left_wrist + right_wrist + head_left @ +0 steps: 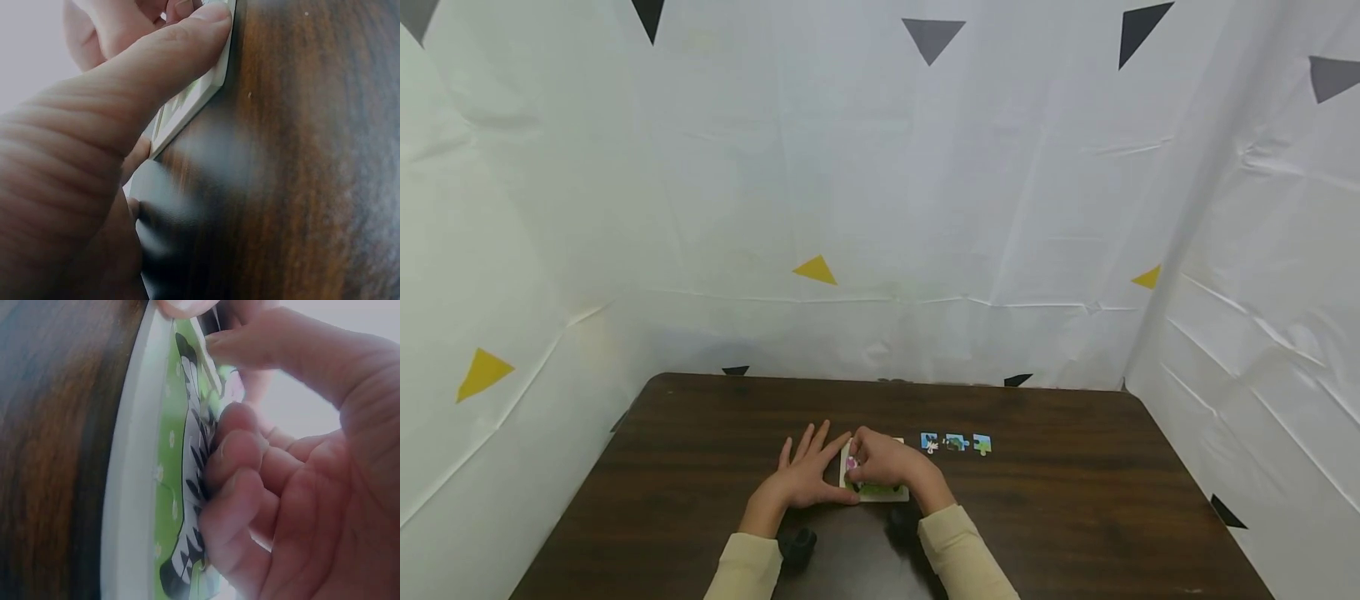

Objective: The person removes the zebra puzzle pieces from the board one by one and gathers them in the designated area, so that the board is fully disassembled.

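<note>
A small jigsaw puzzle board (883,494) with a pale frame lies on the table between both hands. Printed on it, in the right wrist view, is a black-and-white striped animal (192,425) on green. My left hand (805,479) spreads its fingers flat at the board's left side, its thumb (181,47) resting on the near frame corner. Over the board, my right hand (883,460) pinches a puzzle piece (210,362) between thumb and forefinger, its edge tilted up from the picture. Its other fingers curl against the printed surface. Much of the board is hidden under this hand.
Three loose puzzle pieces (956,442) lie in a row right of the board. Dark wood tabletop (1075,500) surrounds everything, with a white curtain (880,208) behind and at both sides. Black wrist devices (797,547) sit under the wrists.
</note>
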Available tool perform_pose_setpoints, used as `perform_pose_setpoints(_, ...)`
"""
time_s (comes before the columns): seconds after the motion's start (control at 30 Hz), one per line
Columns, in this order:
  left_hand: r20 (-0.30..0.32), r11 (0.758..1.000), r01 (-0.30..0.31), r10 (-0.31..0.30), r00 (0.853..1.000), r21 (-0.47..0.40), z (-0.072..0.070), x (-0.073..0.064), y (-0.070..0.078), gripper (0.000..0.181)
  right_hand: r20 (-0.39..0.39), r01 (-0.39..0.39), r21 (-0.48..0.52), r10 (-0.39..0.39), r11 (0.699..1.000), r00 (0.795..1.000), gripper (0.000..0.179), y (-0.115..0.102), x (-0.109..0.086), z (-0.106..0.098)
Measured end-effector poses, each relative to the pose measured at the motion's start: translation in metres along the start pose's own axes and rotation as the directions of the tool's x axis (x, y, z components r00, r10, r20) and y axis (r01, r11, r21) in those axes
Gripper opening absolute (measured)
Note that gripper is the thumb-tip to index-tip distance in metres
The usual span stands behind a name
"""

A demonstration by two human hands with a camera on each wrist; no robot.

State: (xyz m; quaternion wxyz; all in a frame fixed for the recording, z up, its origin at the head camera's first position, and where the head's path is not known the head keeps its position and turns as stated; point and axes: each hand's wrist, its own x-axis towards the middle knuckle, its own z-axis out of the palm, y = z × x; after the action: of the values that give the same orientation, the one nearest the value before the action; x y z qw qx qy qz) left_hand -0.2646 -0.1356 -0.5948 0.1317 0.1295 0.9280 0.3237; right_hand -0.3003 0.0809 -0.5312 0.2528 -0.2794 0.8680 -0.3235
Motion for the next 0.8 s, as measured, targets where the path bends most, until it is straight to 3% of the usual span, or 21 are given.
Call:
perform_pose_setpoints(0.43, 0.012, 1.0, 0.014, -0.014, 1.0, -0.006, -0.001, 0.0, 0.001, 0.12, 0.007, 0.07, 0.232, -0.073, 0.97, 0.997, 0.029, 0.016, 0.0, -0.008)
perform_pose_setpoints(0.8, 0.01, 1.0, 0.006, -0.006, 1.0, -0.005, -0.001, 0.0, 0.001, 0.12, -0.065, 0.12, 0.214, -0.108, 0.97, 0.992, 0.032, 0.018, -0.004, -0.011)
